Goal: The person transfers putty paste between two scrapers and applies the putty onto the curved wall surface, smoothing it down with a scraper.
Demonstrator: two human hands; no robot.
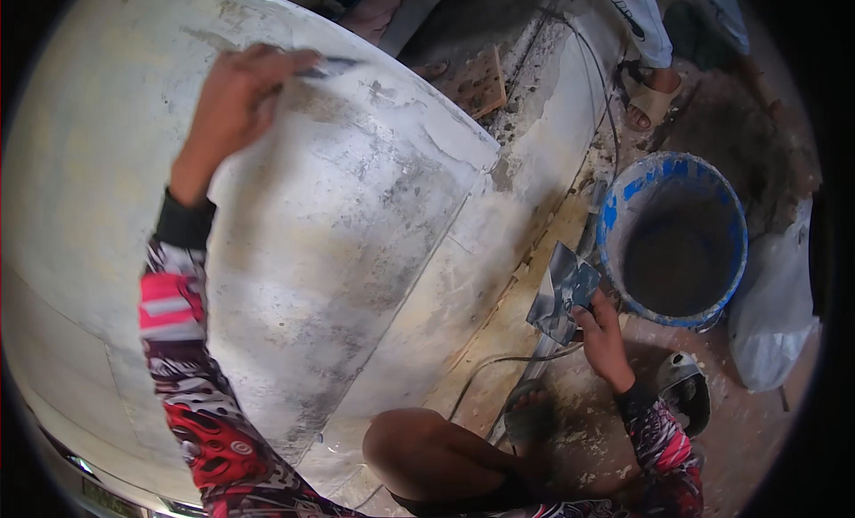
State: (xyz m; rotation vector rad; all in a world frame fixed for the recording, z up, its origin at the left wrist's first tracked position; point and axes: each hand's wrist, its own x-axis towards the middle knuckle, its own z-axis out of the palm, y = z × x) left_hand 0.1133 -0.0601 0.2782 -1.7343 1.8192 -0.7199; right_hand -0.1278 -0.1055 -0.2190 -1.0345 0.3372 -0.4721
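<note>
My left hand (233,104) reaches to the upper left over a large pale, stained wall surface (294,277). Its fingers are closed on a flat blade that looks like a putty knife (331,68), laid low against the wall and slightly blurred. Near the blue bucket, my right hand (608,344) grips a flat metal plate (561,291), thumb on top. Grey smears cover parts of that plate. Its handle, if it has one, is hidden. Dark, roughened patches and a straight seam mark the wall between my hands.
The paint-streaked blue bucket (609,217) stands at the right with a dark interior. Beside it are a whitish plastic bag (777,295) and a white, hollow container (684,384). A cable (512,358) crosses the floor. Another person's sandaled foot (655,99) is beyond; a wooden board (481,81) lies nearby.
</note>
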